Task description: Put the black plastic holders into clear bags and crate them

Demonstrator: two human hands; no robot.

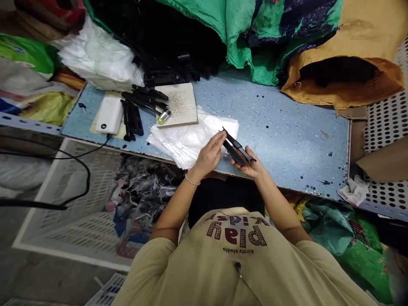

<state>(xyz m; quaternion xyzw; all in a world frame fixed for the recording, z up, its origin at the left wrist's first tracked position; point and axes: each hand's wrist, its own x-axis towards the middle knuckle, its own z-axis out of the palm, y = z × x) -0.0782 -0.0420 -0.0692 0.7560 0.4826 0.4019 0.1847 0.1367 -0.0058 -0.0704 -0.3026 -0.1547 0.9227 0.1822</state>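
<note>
Between my two hands is a long black plastic part (235, 146), held at a slant over the table's front edge. It looks like two narrow strips side by side; I cannot tell whether they are joined. My left hand (210, 154) has its fingers closed at the upper end. My right hand (250, 166) grips the lower end from beneath. Just beyond my left hand lie flat white plastic bags (188, 142), partly under a pale board (181, 104) sprinkled with small bits. More black plastic parts (143, 100) lean on the board's left side, by a small metal-and-yellow cylinder (163, 116).
A white power bank (109, 114) with a cable sits at the left of the blue table (287, 140). Behind are a bundle of clear bags (98, 55), a green sack (237, 38) and an orange sack (344, 91). A white crate (73, 212) with bagged parts stands below left.
</note>
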